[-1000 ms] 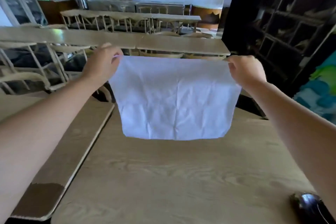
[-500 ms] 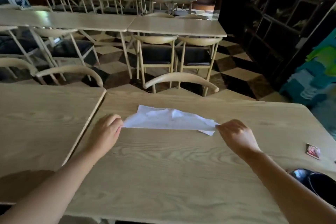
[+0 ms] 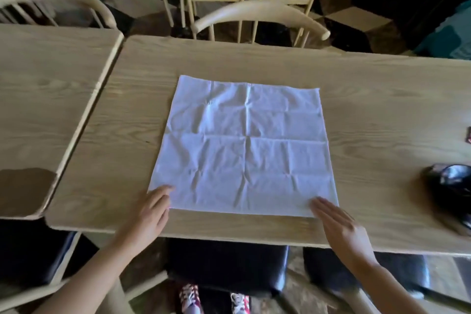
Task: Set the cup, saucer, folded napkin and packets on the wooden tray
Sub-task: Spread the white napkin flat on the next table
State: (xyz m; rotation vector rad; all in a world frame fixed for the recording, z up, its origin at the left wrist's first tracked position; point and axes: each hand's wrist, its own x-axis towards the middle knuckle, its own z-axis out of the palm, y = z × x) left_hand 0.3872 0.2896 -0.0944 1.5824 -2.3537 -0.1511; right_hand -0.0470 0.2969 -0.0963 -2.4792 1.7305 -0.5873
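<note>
A white napkin lies spread flat and unfolded on the light wooden table, creased in a grid. My left hand rests at its near left corner with fingertips on the cloth. At the near right corner, my right hand lies flat, fingers straight and touching the edge. A dark glossy cup sits at the table's right side, blurred. A small dark packet shows at the right frame edge. No wooden tray is in view.
A second table butts against the left side, with a narrow gap between. Chairs stand across the far edge. A dark-seated chair is under the near edge, and shoes show on the floor.
The napkin went from held up in the air, to bunched on the table, to spread out flat. Both hands moved to its near corners and let go of it.
</note>
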